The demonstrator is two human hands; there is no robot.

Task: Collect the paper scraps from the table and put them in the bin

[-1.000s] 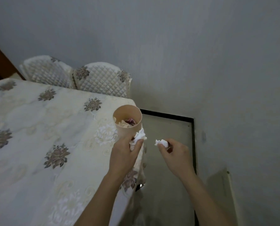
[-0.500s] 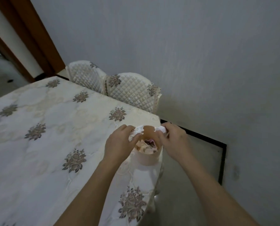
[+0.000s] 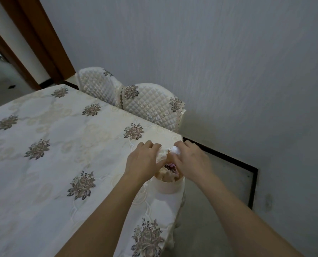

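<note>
Both hands are right over the little beige bin (image 3: 168,187), which sits at the corner of the table (image 3: 43,164), just right of centre frame. The left hand (image 3: 143,162) has its fingers curled round a crumpled white scrap (image 3: 161,154). The right hand (image 3: 191,162) pinches a second scrap (image 3: 177,150) above the far rim. There's crumpled paper inside the bin, and one bit looks pinkish, I think.
</note>
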